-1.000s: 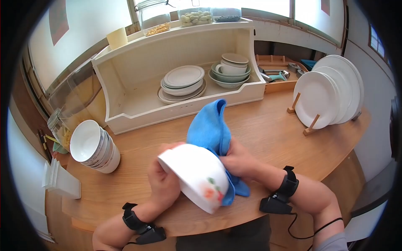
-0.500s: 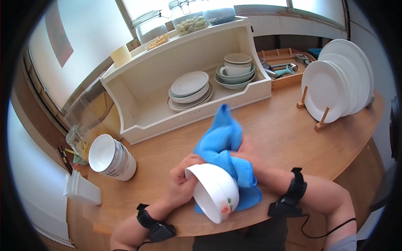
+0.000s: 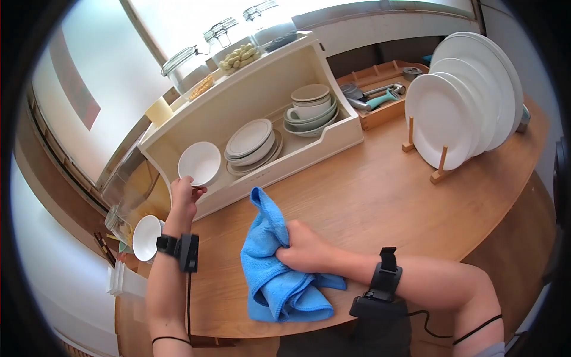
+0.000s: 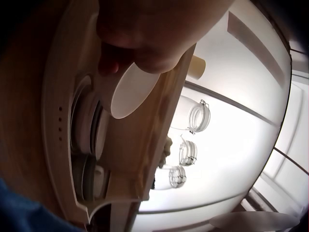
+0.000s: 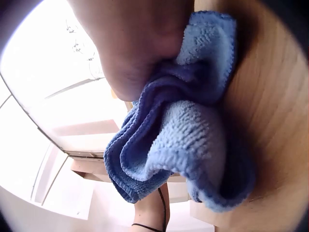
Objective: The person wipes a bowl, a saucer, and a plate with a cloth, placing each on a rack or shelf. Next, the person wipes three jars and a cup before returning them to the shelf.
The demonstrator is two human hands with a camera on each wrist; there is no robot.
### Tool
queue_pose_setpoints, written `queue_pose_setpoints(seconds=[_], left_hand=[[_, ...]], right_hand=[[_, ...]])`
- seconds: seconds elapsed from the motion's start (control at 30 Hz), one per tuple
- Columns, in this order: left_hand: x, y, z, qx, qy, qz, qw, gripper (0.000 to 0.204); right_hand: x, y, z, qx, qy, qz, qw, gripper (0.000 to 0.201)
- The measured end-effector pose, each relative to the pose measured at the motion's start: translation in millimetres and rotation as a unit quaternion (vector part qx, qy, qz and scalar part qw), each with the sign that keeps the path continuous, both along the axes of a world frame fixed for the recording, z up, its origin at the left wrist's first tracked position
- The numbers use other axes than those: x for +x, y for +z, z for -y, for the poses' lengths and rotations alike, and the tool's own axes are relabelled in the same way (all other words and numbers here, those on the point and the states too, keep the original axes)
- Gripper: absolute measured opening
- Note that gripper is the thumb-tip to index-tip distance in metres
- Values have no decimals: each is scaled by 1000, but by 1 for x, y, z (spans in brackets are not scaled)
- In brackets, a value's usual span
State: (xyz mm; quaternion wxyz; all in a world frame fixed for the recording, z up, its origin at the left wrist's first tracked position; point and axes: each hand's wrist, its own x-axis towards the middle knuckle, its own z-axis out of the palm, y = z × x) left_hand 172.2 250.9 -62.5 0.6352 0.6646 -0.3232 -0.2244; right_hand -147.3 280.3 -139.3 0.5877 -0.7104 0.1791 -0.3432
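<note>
My left hand point(image 3: 185, 197) grips the rim of a white bowl point(image 3: 200, 163) at the left end of the cream shelf unit point(image 3: 238, 189). The bowl tilts with its inside toward me, left of a stack of plates point(image 3: 250, 139). In the left wrist view the same bowl point(image 4: 135, 92) hangs below the fingers, in front of the shelf's inside. My right hand point(image 3: 309, 247) grips a bunched blue cloth point(image 3: 267, 268) over the front of the table. Folds of the cloth point(image 5: 188, 130) droop from the fist in the right wrist view.
Another white bowl point(image 3: 147, 238) shows behind the left wrist, near white plastic containers point(image 3: 125, 279). Green bowls point(image 3: 310, 123) with a cup sit at the shelf's right. White plates point(image 3: 440, 122) stand in a wooden rack point(image 3: 440, 172) at right. Glass jars point(image 3: 238, 56) line the shelf top.
My left hand has carried the bowl from the cloth, forward and left to the shelf. The right hand has moved slightly left, still gripping the cloth. The head view has shifted.
</note>
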Motion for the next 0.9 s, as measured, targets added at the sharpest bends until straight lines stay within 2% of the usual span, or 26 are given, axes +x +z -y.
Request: queue_pose_setpoints(seconds=[0.03, 0.1, 0.13, 0.2, 0.23, 0.27, 0.33, 0.47, 0.53, 0.57, 0.6, 0.67, 0.8, 0.87, 0.9], left_hand=[[11, -4, 9, 1, -4, 2, 1000, 24], [30, -14, 25, 14, 85, 43, 995, 21], [36, -16, 29, 17, 81, 43, 996, 21], [53, -21, 35, 98, 117, 122, 981, 20], [62, -26, 41, 99, 128, 130, 978, 19], [72, -29, 44, 101, 127, 130, 978, 19], [91, -32, 49, 193, 122, 160, 960, 19], [110, -44, 58, 186, 133, 184, 956, 18], [92, -37, 56, 227, 142, 301, 915, 10], [84, -33, 53, 311, 154, 424, 837, 9], [63, -29, 45, 316, 170, 533, 766, 11], [67, -32, 47, 352, 157, 542, 747, 12], [34, -22, 38, 368, 189, 530, 740, 16], [13, -13, 25, 326, 215, 591, 705, 25], [6, -5, 20, 338, 187, 596, 704, 26]], right_hand=[[0, -2, 0, 1, -4, 2, 1000, 17], [3, -11, 0, -7, -28, -23, 999, 21], [3, -10, 1, -4, -32, -24, 999, 21], [4, -9, 0, -11, 4, 15, 1000, 23], [7, -11, 2, -6, 13, 28, 999, 23], [7, -12, 2, -4, 12, 28, 1000, 23], [3, -5, -1, -12, -2, -5, 1000, 20], [3, -7, -1, -17, 12, 8, 1000, 20], [14, -19, -1, -10, -14, 20, 1000, 22], [16, -20, -1, -13, -6, 26, 1000, 22], [14, -19, -1, -1, 10, 21, 1000, 24], [9, -14, -2, 10, 34, 19, 999, 26], [2, -4, -2, 47, 80, 6, 996, 34], [-1, -1, -2, 55, 73, -31, 995, 34], [-1, -3, -2, 43, 65, -13, 997, 33]])
